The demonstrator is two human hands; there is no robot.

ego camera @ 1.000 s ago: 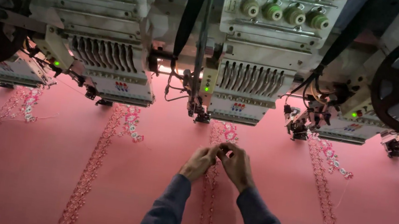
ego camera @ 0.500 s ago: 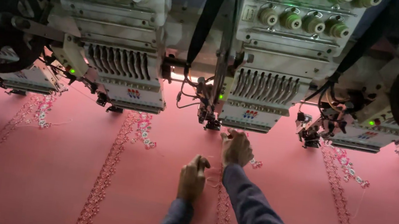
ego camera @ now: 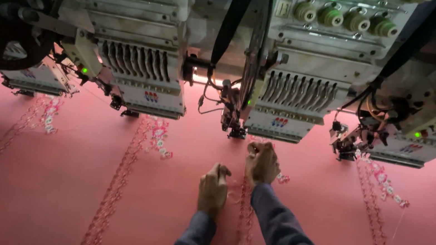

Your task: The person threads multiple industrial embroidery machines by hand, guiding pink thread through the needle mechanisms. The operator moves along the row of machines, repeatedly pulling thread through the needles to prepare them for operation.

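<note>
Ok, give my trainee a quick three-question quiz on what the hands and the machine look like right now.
1. True or false: both hands rest on pink fabric.
2. Which hand is closer to the embroidery head? A) left hand B) right hand
3. What runs down the fabric between the two hands?

Key
1. True: the left hand and right hand both lie on the fabric.
2. B: the right hand sits just below the head.
3. A stitched line of embroidery.
</note>
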